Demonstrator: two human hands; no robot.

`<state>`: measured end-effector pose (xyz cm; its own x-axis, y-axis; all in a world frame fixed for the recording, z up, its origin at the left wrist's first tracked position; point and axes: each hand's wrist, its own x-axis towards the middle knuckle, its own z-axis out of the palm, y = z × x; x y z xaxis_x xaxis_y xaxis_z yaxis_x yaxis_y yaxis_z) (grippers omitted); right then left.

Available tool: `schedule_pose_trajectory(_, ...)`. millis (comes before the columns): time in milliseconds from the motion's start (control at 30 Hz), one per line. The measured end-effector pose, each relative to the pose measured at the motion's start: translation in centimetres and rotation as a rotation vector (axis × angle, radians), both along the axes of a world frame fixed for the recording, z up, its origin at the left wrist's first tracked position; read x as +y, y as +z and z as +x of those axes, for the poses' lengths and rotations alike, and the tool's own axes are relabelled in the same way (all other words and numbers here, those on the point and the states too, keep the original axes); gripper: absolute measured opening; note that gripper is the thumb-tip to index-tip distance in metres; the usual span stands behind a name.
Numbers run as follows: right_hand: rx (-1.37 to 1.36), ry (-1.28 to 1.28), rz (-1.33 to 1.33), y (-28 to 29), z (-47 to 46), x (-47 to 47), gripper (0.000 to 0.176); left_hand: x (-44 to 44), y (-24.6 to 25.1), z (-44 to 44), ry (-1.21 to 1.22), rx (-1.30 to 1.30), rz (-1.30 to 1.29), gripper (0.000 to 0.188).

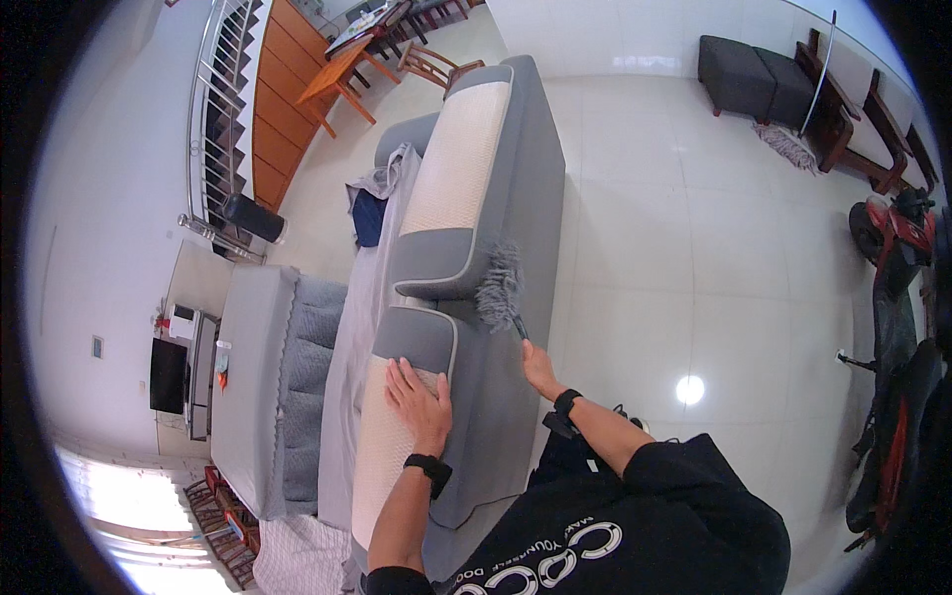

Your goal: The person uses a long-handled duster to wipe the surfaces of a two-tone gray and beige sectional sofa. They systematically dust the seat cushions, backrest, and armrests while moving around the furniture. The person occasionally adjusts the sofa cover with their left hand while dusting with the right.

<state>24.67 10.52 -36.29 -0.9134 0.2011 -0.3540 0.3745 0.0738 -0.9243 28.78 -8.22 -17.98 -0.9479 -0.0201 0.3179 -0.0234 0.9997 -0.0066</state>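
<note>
A grey and cream upholstered sofa (520, 186) stands in front of me, its back towards my body. My left hand (420, 409) rests flat, fingers spread, on the cream panel of the nearer back cushion (379, 439). In my right hand (541, 370) is the dark handle of a fluffy grey duster (500, 290). The duster's head lies against the rear of the sofa, by the gap between the nearer cushion and the farther back cushion (455, 163). Black bands circle both my wrists.
Beyond the sofa stands a grey-covered table (249, 372); a television (169, 375) is by the wall. White floor tiles (632, 245) extend to the right, with a red and black motorbike (896, 312) at the edge. A mop (788, 146) leans near dark ottomans (755, 78). A wooden chair (431, 67) stands behind.
</note>
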Motion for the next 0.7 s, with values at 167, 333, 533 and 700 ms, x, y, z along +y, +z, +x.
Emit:
schedule_pose_trajectory(167, -0.421, 0.145, 0.024, -6.6, 4.4, 2.7, 0.063, 0.0, -0.3, -0.2, 0.019, 0.003, -0.036, 0.076)
schedule_pose_trajectory(333, 0.004, -0.053, -0.316, -4.5, 5.2, 0.2, 0.058, -0.2, -0.6, -0.1, 0.031, -0.01, -0.043, 0.076)
schedule_pose_trajectory(533, 0.055, 0.11, 0.021, -2.2, 8.9, -3.7, 0.059, 0.0, -0.4, -0.3, 0.032, -0.026, -0.036, 0.076)
schedule_pose_trajectory(700, -0.401, 0.326, -0.004, -5.5, 10.5, -0.7, 0.061, 0.0, -0.3, -0.1, 0.016, -0.005, -0.054, 0.076)
